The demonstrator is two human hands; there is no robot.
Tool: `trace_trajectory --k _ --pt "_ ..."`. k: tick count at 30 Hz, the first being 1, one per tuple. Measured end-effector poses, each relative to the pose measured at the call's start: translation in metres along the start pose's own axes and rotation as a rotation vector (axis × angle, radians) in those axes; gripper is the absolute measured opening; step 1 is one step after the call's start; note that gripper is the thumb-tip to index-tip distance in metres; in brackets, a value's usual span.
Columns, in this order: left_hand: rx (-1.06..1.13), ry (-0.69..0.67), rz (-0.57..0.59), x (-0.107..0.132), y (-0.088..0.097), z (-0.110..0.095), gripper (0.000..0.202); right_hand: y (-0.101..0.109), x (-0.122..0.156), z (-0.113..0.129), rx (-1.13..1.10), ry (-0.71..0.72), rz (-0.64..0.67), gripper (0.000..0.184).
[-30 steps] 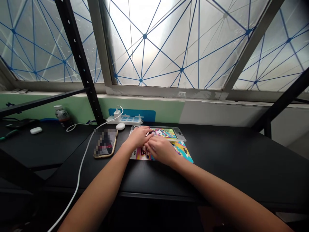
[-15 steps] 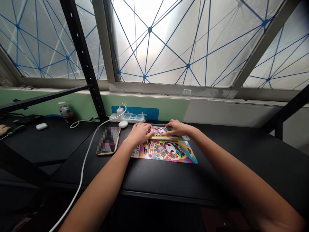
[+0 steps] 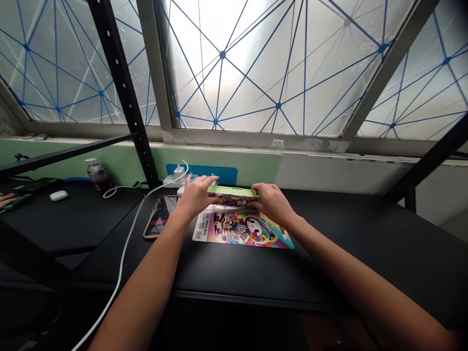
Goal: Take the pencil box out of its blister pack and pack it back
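Observation:
A pencil box with a colourful cartoon print and a pale green edge is tilted up on its long side. My left hand grips its left end, thumb in front and fingers over the top. At the right end my right hand is closed around it, thumb at the near face. Under and in front of the box lies clear plastic packaging, partly hidden. Nearer to me a printed backing card, marked "PENCIL BOX" on its left part, rests flat on the black desk.
Left of my left hand lie a phone and a white cable. A power strip stands behind. Farther left are a bottle, a white earbud case and another person's hand. A black metal post rises behind.
The pencil box has been lifted and tilted, so its green edge now shows. Both hands have shifted to its ends, the left hand moving left. The view has shifted slightly.

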State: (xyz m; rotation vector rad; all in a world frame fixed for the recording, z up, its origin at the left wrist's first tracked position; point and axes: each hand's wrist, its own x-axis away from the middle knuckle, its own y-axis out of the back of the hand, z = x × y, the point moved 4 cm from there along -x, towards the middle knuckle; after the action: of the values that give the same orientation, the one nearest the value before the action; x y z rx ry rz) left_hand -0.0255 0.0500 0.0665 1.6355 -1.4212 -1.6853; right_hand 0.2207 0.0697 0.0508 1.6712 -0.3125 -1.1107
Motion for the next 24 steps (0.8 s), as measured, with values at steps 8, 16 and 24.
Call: trace_trajectory --k 8,16,24 --pt "0.039 -0.352 -0.186 0.074 0.020 -0.056 0.026 0.052 0.086 0.019 0.093 0.349 -0.257 0.025" --pt "0.278 -0.052 0.152 0.127 -0.013 -0.039 0.061 0.032 0.119 0.038 -0.094 0.315 -0.046 0.029" --pt "0.404 0.200 0.281 0.133 -0.018 -0.026 0.077 0.019 0.124 0.005 -0.358 -0.040 0.197 0.071"
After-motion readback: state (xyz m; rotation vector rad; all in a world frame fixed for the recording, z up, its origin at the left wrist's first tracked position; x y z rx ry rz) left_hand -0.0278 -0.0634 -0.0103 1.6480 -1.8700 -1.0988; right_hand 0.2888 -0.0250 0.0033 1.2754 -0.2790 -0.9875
